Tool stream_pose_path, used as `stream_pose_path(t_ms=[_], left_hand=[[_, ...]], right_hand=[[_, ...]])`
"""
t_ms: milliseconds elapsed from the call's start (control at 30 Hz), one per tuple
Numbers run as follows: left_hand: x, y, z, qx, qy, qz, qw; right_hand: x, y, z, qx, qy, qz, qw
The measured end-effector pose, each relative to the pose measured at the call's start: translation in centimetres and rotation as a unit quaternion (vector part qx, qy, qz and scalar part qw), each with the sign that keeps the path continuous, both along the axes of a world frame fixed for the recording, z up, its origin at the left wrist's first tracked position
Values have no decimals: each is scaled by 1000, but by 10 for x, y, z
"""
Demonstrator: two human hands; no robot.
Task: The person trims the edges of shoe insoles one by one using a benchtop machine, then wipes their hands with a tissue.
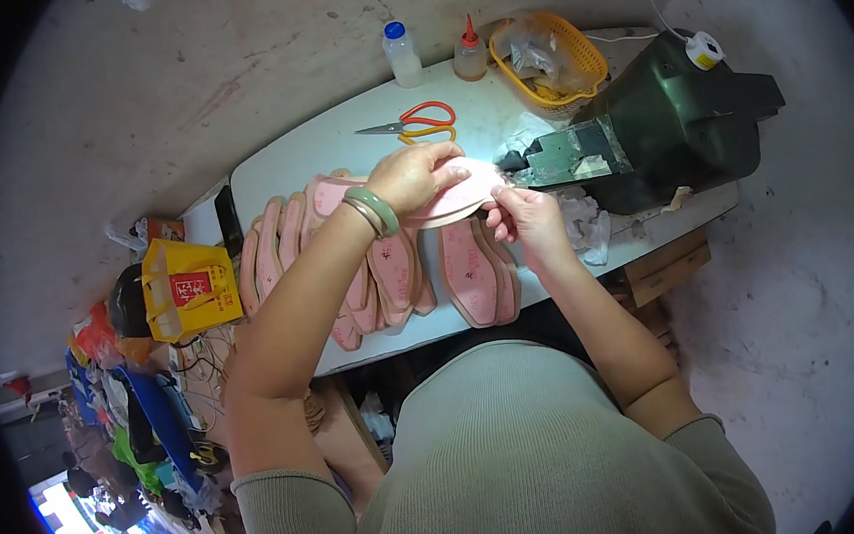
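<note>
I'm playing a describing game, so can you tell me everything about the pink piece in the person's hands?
The flat, pale-pink piece with curved edges has a tan layer along its lower edge; I can't tell its material. It's held above the smooth white table, the left hand over its top, the right hand pinching its right end. Bright light washes out its upper right.
</note>
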State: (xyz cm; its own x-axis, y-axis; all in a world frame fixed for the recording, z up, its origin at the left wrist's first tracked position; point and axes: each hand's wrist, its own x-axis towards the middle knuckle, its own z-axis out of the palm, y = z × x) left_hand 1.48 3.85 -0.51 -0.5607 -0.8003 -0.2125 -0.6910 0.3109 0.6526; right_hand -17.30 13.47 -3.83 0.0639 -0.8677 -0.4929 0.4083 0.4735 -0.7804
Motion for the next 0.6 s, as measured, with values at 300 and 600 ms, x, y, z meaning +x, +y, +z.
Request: stream_pose_path(t_ms=[300, 600], left_hand=[[-9, 40, 2, 13, 33, 120, 992], [-26, 66, -11, 3, 39, 189, 981]], right_hand=[[-10, 11, -2, -33, 57, 61, 996], [-1, 31, -19, -68, 36, 47, 996]])
